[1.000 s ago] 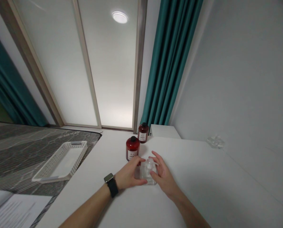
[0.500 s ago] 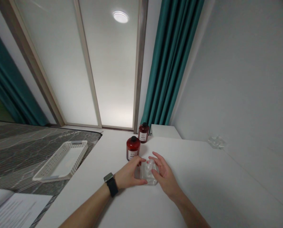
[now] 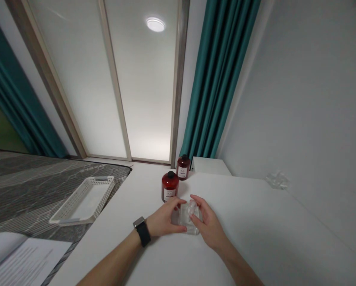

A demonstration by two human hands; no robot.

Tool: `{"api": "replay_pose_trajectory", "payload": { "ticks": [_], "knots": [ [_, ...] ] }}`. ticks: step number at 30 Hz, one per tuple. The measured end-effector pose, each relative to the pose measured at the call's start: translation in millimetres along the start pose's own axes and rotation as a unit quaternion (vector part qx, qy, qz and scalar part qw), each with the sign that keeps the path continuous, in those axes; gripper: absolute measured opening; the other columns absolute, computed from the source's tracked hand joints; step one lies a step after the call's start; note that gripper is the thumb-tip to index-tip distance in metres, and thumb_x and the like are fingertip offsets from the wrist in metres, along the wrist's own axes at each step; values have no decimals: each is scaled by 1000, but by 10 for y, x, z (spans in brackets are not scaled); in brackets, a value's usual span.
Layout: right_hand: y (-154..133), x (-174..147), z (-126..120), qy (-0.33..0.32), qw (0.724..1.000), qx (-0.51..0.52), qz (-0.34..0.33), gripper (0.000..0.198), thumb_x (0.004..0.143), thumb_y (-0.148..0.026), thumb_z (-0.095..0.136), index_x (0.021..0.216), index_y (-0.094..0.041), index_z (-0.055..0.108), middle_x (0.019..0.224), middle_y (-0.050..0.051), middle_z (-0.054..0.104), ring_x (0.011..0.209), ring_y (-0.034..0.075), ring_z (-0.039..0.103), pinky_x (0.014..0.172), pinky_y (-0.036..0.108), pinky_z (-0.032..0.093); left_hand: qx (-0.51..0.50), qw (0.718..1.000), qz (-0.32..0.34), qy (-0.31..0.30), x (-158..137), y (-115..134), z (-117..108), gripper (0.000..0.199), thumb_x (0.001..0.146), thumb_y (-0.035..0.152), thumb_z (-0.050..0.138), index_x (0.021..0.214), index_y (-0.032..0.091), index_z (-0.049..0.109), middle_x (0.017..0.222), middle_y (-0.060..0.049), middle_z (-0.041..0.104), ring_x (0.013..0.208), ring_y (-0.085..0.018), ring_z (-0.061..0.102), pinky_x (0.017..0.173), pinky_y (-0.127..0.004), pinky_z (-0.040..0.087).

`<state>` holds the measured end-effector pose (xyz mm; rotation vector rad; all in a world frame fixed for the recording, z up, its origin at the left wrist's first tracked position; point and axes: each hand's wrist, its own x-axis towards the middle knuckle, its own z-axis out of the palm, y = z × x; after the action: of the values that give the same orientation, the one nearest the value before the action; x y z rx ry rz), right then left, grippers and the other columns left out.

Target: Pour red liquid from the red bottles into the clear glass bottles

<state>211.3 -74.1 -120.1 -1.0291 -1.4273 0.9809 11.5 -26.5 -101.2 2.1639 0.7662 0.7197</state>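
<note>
A clear, squarish bottle (image 3: 192,229) sits on the white table, with a rounded clear stopper (image 3: 192,206) at its top. My left hand (image 3: 167,217), with a watch (image 3: 142,231) on its wrist, curves around the left side of the bottle, thumb at the near edge and fingers at the far edge. From the right, my right hand (image 3: 209,224) has its thumb and fingers closed on the stopper. Just beyond my left fingers stands a dark red bottle (image 3: 170,183) with a black cap and a white label.
A second, similar red-brown bottle (image 3: 183,167) stands farther back. Crumpled clear plastic (image 3: 277,180) lies by the wall at right. On the grey striped surface to the left are a white perforated basket (image 3: 73,204) and an open booklet (image 3: 31,258).
My right fingers, spread around the stopper before, have closed in on it. My left hand keeps its hold on the clear bottle. The whole view has shifted slightly.
</note>
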Motion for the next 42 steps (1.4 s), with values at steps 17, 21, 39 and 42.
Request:
{"api": "replay_pose_trajectory", "payload": {
  "ticks": [17, 21, 39, 42],
  "knots": [
    [-16, -13, -10, -19, 999, 25, 3, 55, 88, -38, 64, 139, -28, 46, 130, 9, 59, 123, 25, 54, 109, 44, 37, -14, 1000, -27, -3, 14, 23, -3, 71, 63, 28, 87, 123, 20, 51, 117, -9, 58, 100, -26, 57, 91, -43, 49],
    [-49, -9, -38, -49, 998, 47, 9, 57, 88, -38, 65, 140, -29, 44, 127, 9, 61, 125, 25, 53, 108, 45, 38, -24, 999, -28, -12, 10, 25, -26, 71, 62, 27, 88, 123, 19, 52, 118, -8, 58, 101, -25, 57, 92, -42, 48],
    [78, 10, -38, -30, 999, 14, 5, 49, 88, -37, 65, 134, -26, 51, 138, 9, 56, 130, 26, 50, 113, 46, 33, -51, 998, -26, -10, 6, 18, -8, 70, 65, 25, 86, 124, 20, 50, 123, -9, 57, 107, -27, 56, 95, -43, 46],
    [84, 4, -20, -23, 1000, 16, 10, 50, 88, -38, 65, 134, -27, 51, 138, 10, 57, 130, 26, 50, 114, 47, 32, -49, 998, -26, -12, 15, 5, -22, 70, 64, 23, 87, 124, 19, 51, 122, -10, 57, 106, -26, 56, 96, -42, 46]
  ]
}}
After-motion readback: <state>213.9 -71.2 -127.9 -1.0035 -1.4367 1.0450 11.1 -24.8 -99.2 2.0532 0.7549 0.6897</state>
